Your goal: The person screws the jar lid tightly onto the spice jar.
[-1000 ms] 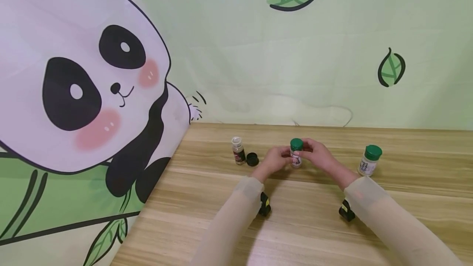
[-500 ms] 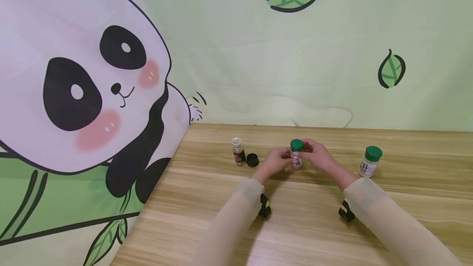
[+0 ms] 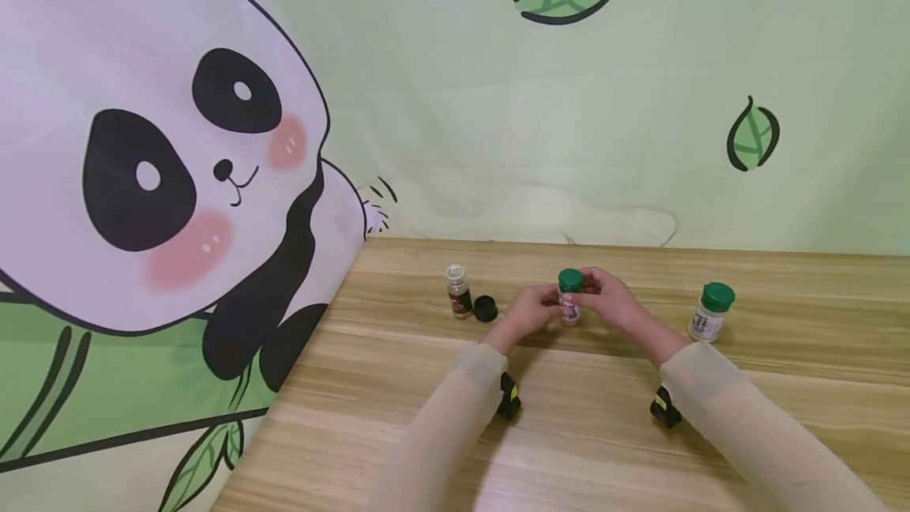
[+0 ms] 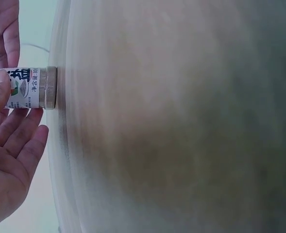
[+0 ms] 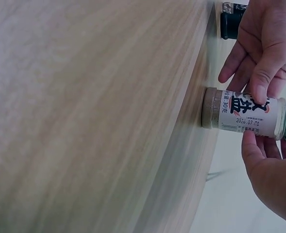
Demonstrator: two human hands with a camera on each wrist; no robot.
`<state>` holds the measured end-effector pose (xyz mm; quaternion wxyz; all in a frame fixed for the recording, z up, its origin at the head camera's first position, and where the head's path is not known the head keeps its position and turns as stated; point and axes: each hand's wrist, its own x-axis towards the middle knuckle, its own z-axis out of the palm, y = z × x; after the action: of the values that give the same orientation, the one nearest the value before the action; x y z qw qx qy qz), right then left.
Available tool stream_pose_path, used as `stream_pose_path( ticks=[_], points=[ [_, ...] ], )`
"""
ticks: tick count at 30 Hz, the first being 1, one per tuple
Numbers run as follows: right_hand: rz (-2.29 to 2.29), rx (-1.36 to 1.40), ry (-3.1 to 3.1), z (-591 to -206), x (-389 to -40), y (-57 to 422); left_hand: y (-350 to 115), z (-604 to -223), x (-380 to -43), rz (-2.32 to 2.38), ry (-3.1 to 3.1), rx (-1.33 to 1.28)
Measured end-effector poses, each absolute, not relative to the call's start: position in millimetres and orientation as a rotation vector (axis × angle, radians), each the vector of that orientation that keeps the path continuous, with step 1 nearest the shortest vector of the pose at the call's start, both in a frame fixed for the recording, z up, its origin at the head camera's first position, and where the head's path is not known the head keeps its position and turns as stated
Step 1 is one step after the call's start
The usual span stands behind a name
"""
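1. Black wrist devices [image 3: 508,396]: two, one at the inner side of each of your forearms, presumably worn to watch the hands' work.
2. White-labelled jar [image 3: 708,318]: one, right, upright on the wooden table [image 3: 590,441], green lid on; probably set aside beyond your right arm.
3. Green-capped bottle [image 5: 249,116]: one, centre, upright between your hands, base at the tabletop.
4. Left hand [image 3: 529,306]: one, narrow grip, thumb across the label, fingers behind; likely steadying the body.
5. Right hand [image 3: 613,295]: one, thumb and fingers pinching the upper part, seemingly for control near the green cap [image 3: 570,279].
6. Black cap [image 3: 486,308]: one, loose, left, just beside the next entry, probably its match.
7. Dark-labelled bottle [image 3: 459,291]: one, far left, upright, without that cap; third container of three.
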<state>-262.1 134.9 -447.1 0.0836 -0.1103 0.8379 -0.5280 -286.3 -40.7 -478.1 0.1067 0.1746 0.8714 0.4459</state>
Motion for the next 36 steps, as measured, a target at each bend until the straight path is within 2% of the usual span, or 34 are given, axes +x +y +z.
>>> stream_pose_path(
  ticks=[13,36],
  points=[
    [-1.509,-0.518,2.323,-443.0,-269.9,152.5,-42.0,-477.4,-287.1,1.326,2.535,0.472],
    [-1.523,-0.472,2.352,-442.7,-271.3,148.5,-40.8,-472.8,-283.8,1.285,2.542,0.479]
  ],
)
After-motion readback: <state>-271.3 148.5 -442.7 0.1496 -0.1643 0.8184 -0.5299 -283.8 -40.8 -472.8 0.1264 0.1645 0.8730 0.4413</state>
